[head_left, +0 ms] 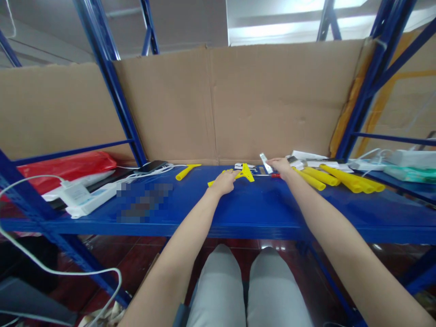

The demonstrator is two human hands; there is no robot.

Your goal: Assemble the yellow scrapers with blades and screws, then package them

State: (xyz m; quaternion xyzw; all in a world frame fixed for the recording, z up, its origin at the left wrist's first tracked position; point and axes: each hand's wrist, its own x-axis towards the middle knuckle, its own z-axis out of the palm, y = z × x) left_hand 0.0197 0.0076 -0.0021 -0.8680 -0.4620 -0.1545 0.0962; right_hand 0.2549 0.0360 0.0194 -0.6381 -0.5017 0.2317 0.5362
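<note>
My left hand (224, 182) is closed round the handle of a yellow scraper (247, 173); its wide T-shaped head points right, and a bit of yellow handle shows past the hand's left side. My right hand (281, 166) is closed at the fingertips on a small flat white piece (265, 163), which stands tilted; its exact kind is unclear. Just under the right hand lies a red-handled screwdriver (275, 175), its thin shaft pointing left. Behind the scraper head are small dark and white flat items (241, 166), too small to name.
Several yellow tube-like handles (347, 179) lie on the blue shelf (252, 211) at right, before white papers (311, 159). Another yellow scraper-like piece (186, 172) lies left. A white power strip (97, 200), cables and a red bag (71, 170) are farther left. Cardboard (265, 100) closes the back.
</note>
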